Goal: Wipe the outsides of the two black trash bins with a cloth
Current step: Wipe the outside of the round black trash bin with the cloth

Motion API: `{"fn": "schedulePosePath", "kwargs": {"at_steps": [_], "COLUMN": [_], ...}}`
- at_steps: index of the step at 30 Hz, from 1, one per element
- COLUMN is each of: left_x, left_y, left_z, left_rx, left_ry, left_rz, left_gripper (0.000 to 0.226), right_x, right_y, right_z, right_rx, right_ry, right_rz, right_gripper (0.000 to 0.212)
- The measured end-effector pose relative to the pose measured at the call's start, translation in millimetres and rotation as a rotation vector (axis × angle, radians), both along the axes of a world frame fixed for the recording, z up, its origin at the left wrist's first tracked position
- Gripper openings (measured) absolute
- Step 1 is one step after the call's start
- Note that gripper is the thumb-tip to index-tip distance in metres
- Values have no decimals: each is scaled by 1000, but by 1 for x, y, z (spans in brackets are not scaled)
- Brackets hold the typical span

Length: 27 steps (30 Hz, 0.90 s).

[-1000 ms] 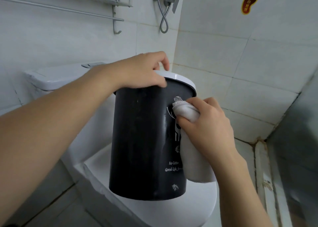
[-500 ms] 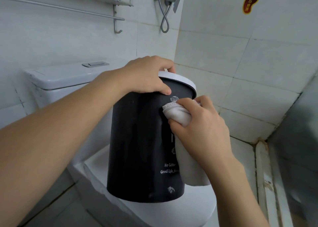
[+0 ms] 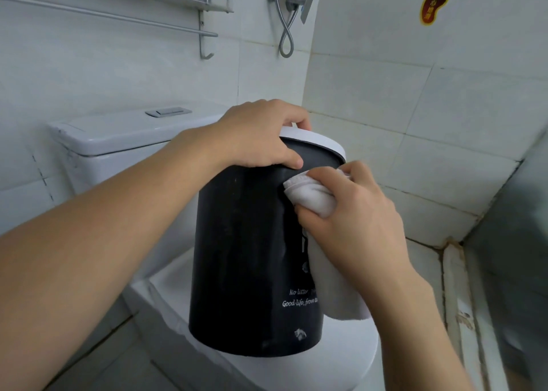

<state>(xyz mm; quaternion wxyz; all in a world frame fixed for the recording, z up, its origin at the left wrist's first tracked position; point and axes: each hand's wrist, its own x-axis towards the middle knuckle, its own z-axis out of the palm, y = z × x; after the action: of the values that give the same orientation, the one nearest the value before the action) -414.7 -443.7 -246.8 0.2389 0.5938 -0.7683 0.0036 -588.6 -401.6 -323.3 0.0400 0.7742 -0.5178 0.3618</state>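
I see a smooth, cylindrical black trash bin (image 3: 249, 257) with a white rim, tilted on the closed glossy white toilet lid (image 3: 350, 370). My left hand (image 3: 261, 137) grips its top edge, fingers curled over the rim. My right hand (image 3: 353, 212) clutches a soft, bunched white cloth (image 3: 311, 196) against the bin's upper side; the cloth's loose end hangs down the wall. White script lower on the bin is partly covered by the cloth, so I read only "No litter" and "Good life, from". Dusty streaks mark the black surface.
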Motion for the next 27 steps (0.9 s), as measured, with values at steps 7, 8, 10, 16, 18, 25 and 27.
{"fn": "schedulePosePath", "kwargs": {"at_steps": [7, 8, 10, 16, 18, 25, 27], "left_x": [-3, -4, -7, -9, -9, -7, -6], "left_y": [4, 4, 4, 6, 7, 13, 14], "left_z": [0, 0, 0, -1, -1, 6, 7], "left_rx": [-2, -2, -5, -8, -10, 89, 97], "left_ry": [-12, -17, -28, -27, -48, -37, -30], "left_rz": [7, 9, 13, -3, 11, 8, 9], "left_gripper": [36, 37, 36, 29, 31, 38, 39], "right_x": [-20, -20, -17, -5, -11, -29, -25], "right_y": [-20, -20, -16, -6, -13, -28, -24], "right_z": [-2, -2, 1, 4, 3, -2, 0], "right_rx": [86, 88, 61, 16, 44, 165, 149], "right_ry": [-153, -160, -148, -104, -138, -194, -188], "right_rz": [-142, -149, -120, -18, -52, -186, -158], "right_gripper": [30, 30, 30, 28, 28, 30, 29]}}
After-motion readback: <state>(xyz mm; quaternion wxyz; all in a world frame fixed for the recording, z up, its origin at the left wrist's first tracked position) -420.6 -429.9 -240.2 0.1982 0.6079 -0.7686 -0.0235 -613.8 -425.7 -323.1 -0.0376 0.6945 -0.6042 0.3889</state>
